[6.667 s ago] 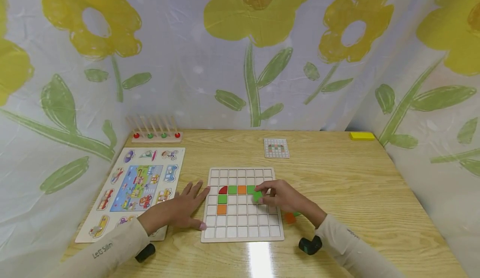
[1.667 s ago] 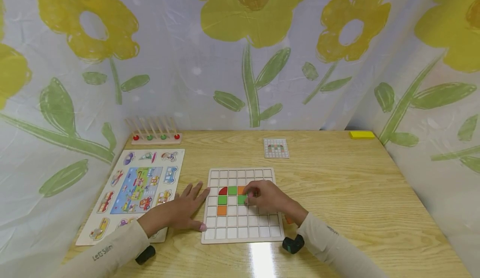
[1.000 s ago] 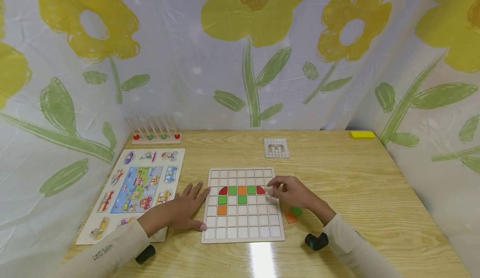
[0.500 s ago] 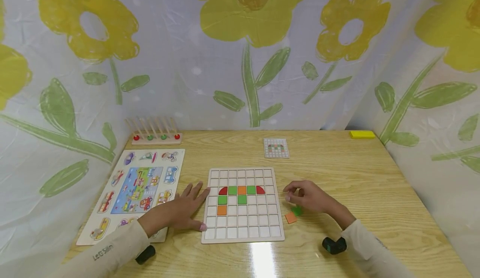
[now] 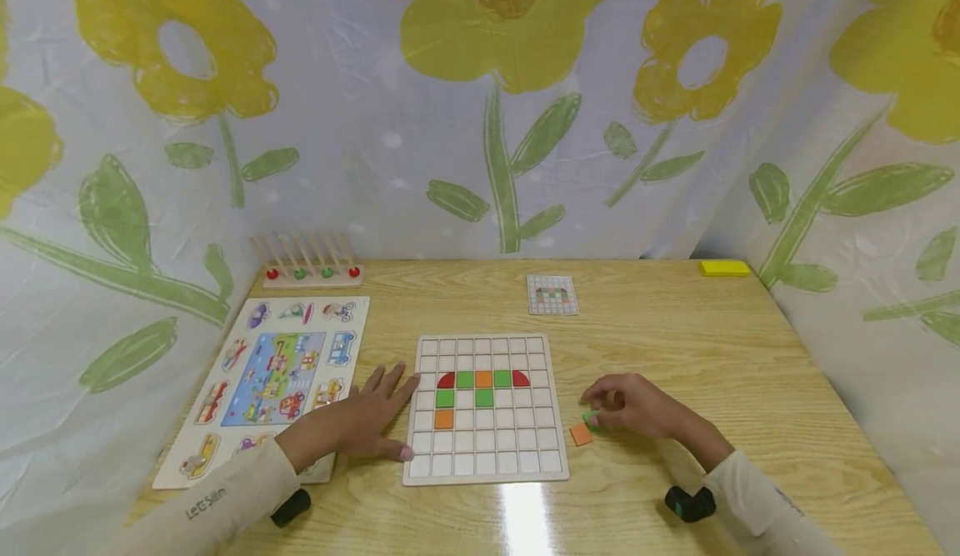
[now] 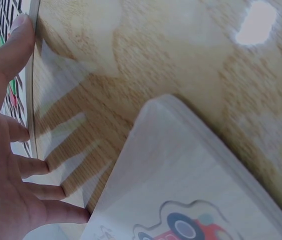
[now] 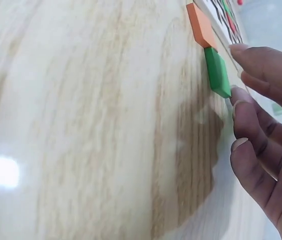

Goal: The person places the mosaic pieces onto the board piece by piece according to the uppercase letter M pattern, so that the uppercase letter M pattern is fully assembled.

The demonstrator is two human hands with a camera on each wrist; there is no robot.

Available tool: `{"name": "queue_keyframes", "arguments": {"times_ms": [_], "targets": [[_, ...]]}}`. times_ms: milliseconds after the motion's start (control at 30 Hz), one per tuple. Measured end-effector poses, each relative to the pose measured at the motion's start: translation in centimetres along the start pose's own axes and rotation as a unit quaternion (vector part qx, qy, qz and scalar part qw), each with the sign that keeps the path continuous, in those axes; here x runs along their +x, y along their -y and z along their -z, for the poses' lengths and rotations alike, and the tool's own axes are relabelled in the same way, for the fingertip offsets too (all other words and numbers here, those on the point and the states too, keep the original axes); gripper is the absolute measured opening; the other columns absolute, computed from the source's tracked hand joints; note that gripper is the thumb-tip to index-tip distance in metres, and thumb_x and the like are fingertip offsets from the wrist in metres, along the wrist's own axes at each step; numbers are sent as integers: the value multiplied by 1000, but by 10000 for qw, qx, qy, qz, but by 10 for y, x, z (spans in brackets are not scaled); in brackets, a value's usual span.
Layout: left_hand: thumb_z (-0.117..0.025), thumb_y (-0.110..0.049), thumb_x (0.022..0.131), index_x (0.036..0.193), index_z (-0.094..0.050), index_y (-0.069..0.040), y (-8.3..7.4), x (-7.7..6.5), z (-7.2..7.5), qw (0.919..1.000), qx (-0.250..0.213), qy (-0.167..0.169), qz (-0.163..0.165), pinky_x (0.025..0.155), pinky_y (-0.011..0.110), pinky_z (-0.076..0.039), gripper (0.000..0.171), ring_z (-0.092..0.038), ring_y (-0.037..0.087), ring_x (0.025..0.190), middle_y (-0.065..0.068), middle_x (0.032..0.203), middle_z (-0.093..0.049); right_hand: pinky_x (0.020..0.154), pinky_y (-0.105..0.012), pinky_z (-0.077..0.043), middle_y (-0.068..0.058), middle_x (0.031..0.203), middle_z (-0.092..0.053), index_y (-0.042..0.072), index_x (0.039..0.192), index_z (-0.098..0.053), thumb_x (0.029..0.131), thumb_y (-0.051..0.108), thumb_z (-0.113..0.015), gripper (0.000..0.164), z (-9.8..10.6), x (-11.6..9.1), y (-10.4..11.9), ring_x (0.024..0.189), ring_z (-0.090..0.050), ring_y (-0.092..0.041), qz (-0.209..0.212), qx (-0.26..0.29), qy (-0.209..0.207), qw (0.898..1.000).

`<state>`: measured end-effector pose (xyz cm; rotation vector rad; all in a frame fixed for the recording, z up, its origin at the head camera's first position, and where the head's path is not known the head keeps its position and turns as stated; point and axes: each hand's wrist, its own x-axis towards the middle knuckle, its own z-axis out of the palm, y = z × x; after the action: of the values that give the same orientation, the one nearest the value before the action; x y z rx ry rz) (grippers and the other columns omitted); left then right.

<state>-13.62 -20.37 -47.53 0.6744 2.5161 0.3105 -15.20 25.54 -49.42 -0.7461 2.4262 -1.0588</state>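
Observation:
Spread flat, my left hand point(image 5: 365, 418) touches the left edge of a white grid board point(image 5: 506, 441) with thumb and forefinger. Red quarter-round, green and orange tiles fill some of its cells: a row of tiles, a green tile point(image 5: 484, 398) under the row's middle, and a green and an orange tile point(image 5: 444, 419) down the left side. My right hand point(image 5: 637, 406), fingers loosely bent, hovers at a loose green tile point(image 7: 217, 72) lying on the table. Its fingertips are right at the tile's edge. An orange tile point(image 7: 201, 25) lies against the green one.
A small pattern card point(image 5: 552, 296) lies behind the board. On the left are a vehicle picture puzzle point(image 5: 348, 385) and a peg stand with beads point(image 5: 313, 279). A yellow block point(image 5: 723, 268) sits at the back right edge.
A green tile now sits under the row's middle, where my right hand was earlier. That hand has since moved right and down to the loose tiles. My left hand stays put.

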Motion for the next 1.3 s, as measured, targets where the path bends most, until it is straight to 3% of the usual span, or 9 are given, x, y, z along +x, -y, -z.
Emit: {"name": "queue_keyframes", "arguments": {"times_ms": [167, 300, 867, 1300], "targets": [[-65, -70, 83, 163, -12, -12, 0, 0, 0, 10000, 1, -14, -12, 108, 77, -22, 112, -5, 54, 151, 25, 167, -3, 80, -26, -53, 0, 111, -68, 16, 116, -73, 93, 27, -74, 26, -2, -4, 0, 96, -62, -12, 45, 1, 74, 10000], [-65, -70, 83, 163, -12, -12, 1, 0, -1, 10000, 28, -39, -37, 108, 77, -23, 112, -6, 54, 151, 25, 167, -3, 82, -27, -53, -3, 107, -67, 13, 114, -74, 93, 26, -74, 25, -2, -5, 0, 98, -63, -17, 201, 15, 76, 9998], [-65, -68, 84, 163, -12, -11, -5, -3, 4, 10000, 12, 6, -50, 108, 77, -22, 111, -6, 55, 150, 26, 167, -4, 78, -24, -52, -2, 102, -64, 12, 109, -76, 92, 24, -75, 21, -5, -4, -2, 90, -59, -9, 159, 28, 72, 9998], [-66, -67, 84, 163, -13, -10, -4, -3, 3, 10000, -4, 3, -54, 108, 77, -22, 111, -6, 55, 150, 26, 167, -4, 78, -23, -53, -3, 102, -65, 11, 109, -77, 91, 22, -75, 21, -6, -4, 0, 92, -61, -12, 184, 38, 70, 9998]]}}
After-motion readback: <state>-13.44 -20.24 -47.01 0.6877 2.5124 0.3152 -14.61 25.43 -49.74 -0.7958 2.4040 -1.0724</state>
